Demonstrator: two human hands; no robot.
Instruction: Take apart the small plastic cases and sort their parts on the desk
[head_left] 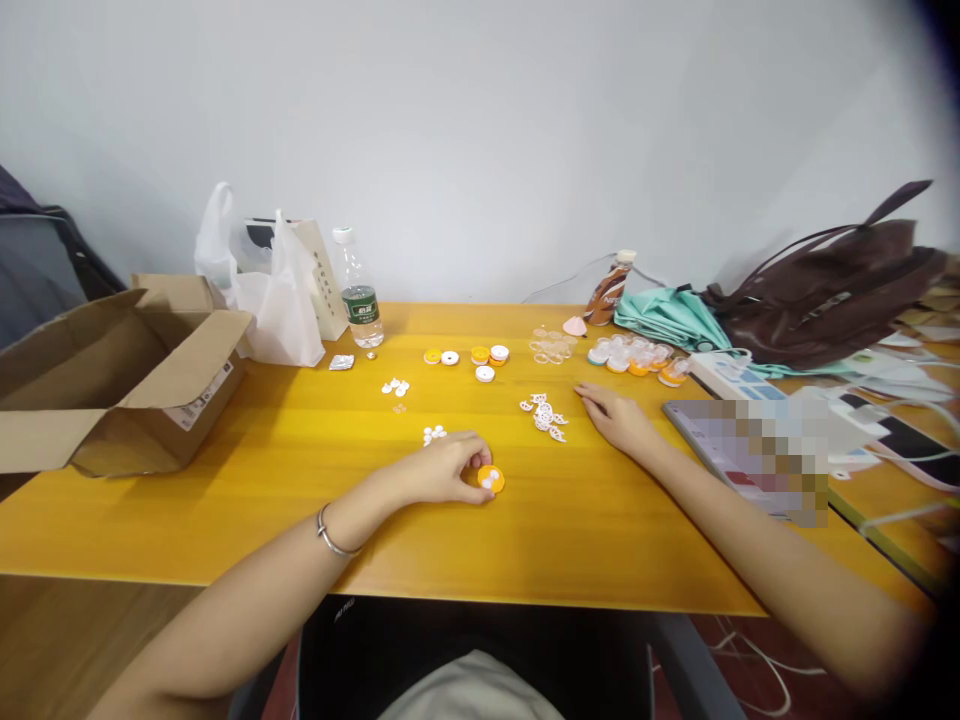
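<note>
Your left hand (457,470) pinches the orange disc (496,484); grip of right hand (621,420) unclear. Beyond disc: white lattice pieces (545,414), clear rings (551,346); left of it: cardboard box (146,435).

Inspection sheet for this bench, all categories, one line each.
Surface: yellow wooden tabletop, no spill seen.
Job's things: orange disc bearing small white pieces; white lattice pieces; clear rings; white-topped disc near other discs.
Clutter: open cardboard box, white plastic bag, water bottle, brown backpack, teal cloth.
Grippers: left hand has thumb and fingers at the orange disc's rim; right hand rests on the tabletop, no object seen in it.
Cables: white cables at far right and under the table.
Surroundings: pale wall behind.
</note>
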